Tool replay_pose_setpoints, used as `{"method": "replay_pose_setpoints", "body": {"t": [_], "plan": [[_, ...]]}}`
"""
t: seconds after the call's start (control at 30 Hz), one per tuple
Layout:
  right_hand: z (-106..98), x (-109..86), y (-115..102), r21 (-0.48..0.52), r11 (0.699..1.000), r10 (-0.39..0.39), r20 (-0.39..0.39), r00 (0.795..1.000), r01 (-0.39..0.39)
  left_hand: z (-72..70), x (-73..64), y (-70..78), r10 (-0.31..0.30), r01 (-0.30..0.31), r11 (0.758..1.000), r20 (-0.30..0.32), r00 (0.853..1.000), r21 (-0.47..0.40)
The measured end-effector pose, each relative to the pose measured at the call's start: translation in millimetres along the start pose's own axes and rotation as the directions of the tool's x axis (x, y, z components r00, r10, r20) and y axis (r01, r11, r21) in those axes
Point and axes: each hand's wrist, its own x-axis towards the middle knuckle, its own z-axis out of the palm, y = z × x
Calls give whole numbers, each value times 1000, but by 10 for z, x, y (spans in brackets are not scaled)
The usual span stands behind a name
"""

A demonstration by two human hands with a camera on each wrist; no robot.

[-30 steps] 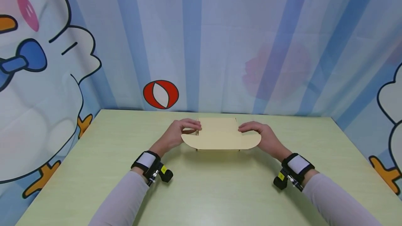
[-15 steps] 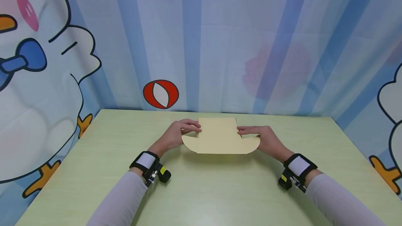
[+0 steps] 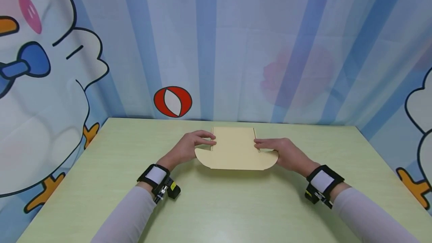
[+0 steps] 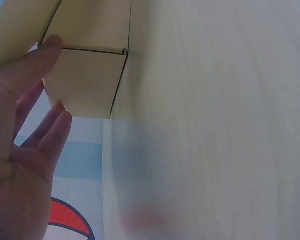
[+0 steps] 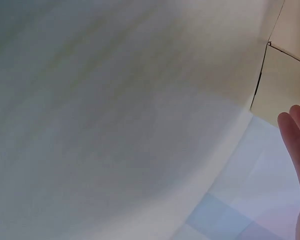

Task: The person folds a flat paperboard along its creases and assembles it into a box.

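Observation:
A pale cardboard box (image 3: 233,138) stands on the table, its wide lid flap with rounded ends (image 3: 236,160) jutting out toward me over the front. My left hand (image 3: 187,146) touches the box's left side with nearly straight fingers. In the left wrist view, the left thumb (image 4: 53,42) lies at the corner between front and side panel, beneath the flap. At the right side my right hand (image 3: 287,151) rests its straight fingers against the box wall. Its thumb is hidden from the head view. The right wrist view catches only fingertips by the side panel (image 5: 285,85).
The light wood-look table (image 3: 219,205) extends around the box, its far edge just behind it. A blue striped curtain (image 3: 236,48) with cartoon figures hangs at the back and sides. Each wrist bears a strapped camera (image 3: 173,189).
The flap's front edge has come down and toward me, hiding the bits of box seen below it earlier. My right fingers have straightened, and both hands have shifted slightly nearer me.

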Motion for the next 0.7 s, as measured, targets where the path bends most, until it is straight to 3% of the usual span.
{"method": "replay_pose_setpoints", "body": {"t": [0.23, 0.5, 0.7], "plan": [[-35, -1, -21, -99, 994, -38, 35, 999, 41, -23, 11, 17, 47, -47, 997, 11, 999, 69], [-51, -11, -39, -140, 989, -39, 71, 997, 49, -42, 12, 37, 26, -29, 996, 39, 999, 83], [-46, -13, -44, -171, 982, -79, 53, 995, 87, -67, 14, 47, 41, -43, 996, 29, 999, 80]]}}
